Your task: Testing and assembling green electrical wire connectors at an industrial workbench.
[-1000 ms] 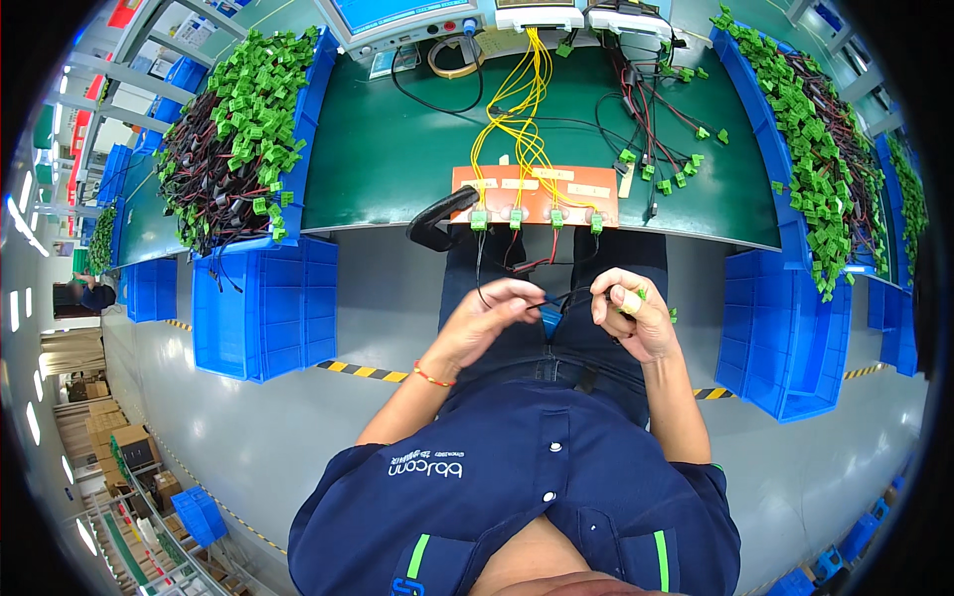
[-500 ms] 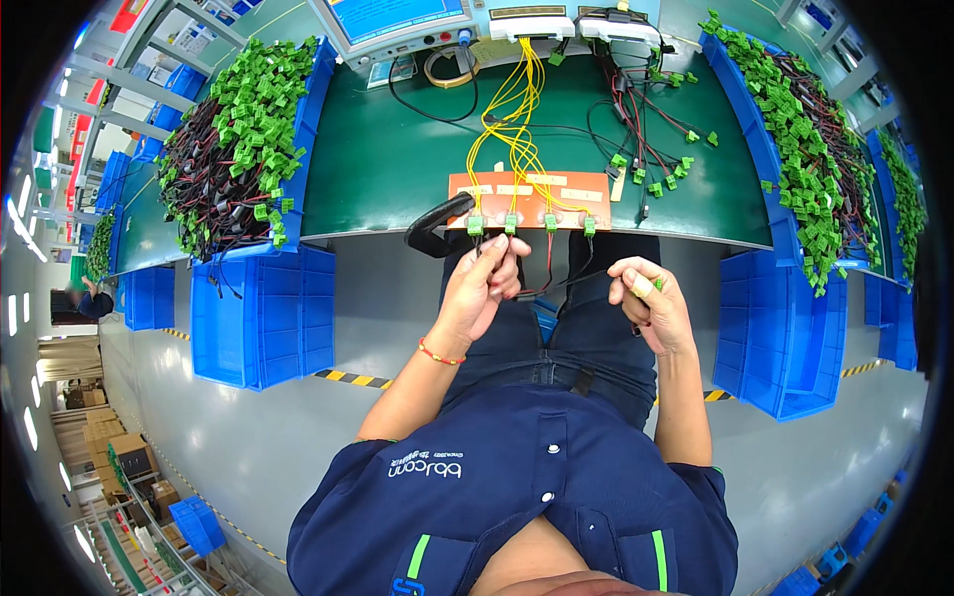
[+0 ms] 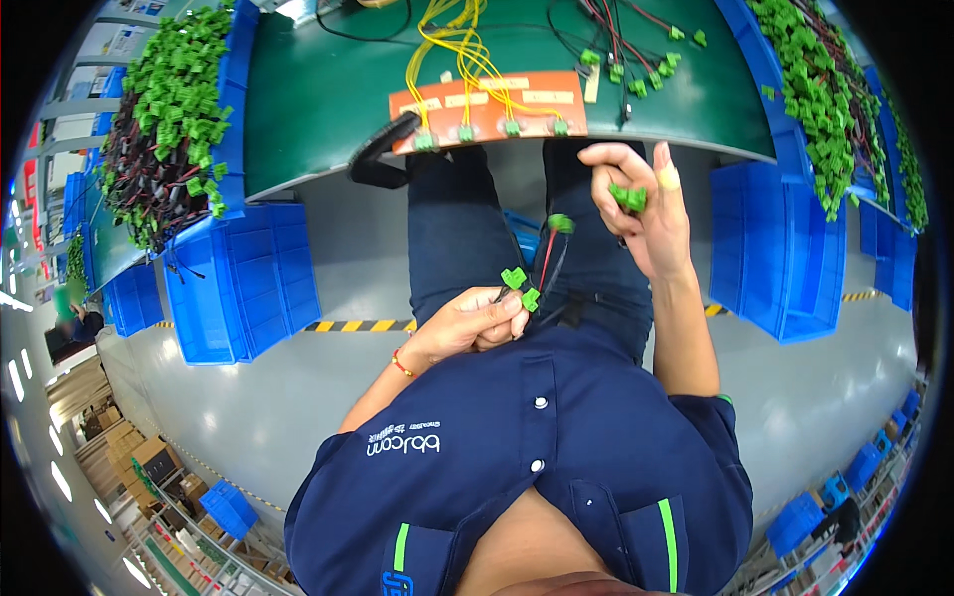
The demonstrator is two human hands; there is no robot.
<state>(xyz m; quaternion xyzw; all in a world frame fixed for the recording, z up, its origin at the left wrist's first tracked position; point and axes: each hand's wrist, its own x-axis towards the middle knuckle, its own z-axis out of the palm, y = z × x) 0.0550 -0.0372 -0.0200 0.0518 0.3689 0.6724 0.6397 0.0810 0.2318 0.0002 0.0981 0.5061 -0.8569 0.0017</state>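
My left hand point(image 3: 479, 320) is closed around a cable bundle in front of my belly. Green plug connectors point(image 3: 512, 278) stick out past its fingertips, and another green connector point(image 3: 561, 223) stands up on red and black wires. My right hand point(image 3: 656, 223) is raised near the table edge, thumb and index finger stretched out. Between its curled fingers sits a green connector piece point(image 3: 628, 197). Farther off, an orange-brown board point(image 3: 487, 96) lies at the table's front edge, with a row of green sockets point(image 3: 466, 132) fed by yellow wires point(image 3: 467, 60).
A black clamp handle point(image 3: 383, 159) juts out at the board's left end. Loose red-black cables point(image 3: 621, 50) lie on the green table point(image 3: 308, 109). Blue bins heaped with green-ended cables point(image 3: 174, 89) flank both sides. More blue bins point(image 3: 243, 288) stand below.
My left hand has drawn back from the board toward my belly with the cables, whose connectors have left the sockets. The right hand's fingers have spread, showing the green piece. The view has tilted.
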